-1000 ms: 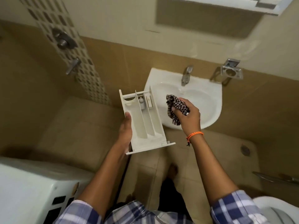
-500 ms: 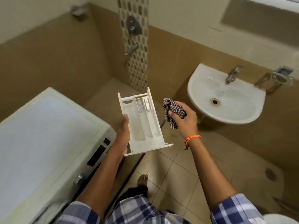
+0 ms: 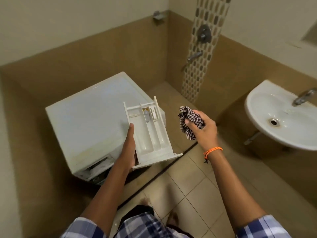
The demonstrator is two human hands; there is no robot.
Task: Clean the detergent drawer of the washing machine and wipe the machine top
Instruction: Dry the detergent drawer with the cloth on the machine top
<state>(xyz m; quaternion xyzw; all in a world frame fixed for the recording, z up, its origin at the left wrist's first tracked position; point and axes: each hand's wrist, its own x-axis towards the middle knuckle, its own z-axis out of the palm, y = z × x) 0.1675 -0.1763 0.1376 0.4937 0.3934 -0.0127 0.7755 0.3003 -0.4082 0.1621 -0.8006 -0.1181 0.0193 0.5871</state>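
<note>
Two hands full, drawer out and ready to go back

Both of my hands are busy over the bathroom floor. Biggest thing before me is the washing machine, standing in the corner with its flat white top bare and facing up; at its near front corner I can see the dark open slot where the drawer belongs. To my right hangs the sink with its tap, well apart from the machine.

The drawer is out of the machine, carried level above the machine's near right corner, compartments up, front panel toward me. My left hand grips it along its left wall, thumb laid on the rim and fingers hidden underneath. My right hand, with an orange band at the wrist, is closed round a bunched checked cloth, just beside the drawer and not touching it.

I judge the compartments look fairly clean, though I cannot tell about the small parts at the far end. To do this step well, I would keep the drawer level, line its far end squarely with the slot, and slide it without forcing. Then I would open the cloth out flat and wipe the top in long overlapping strokes, edges and corners included.
</note>
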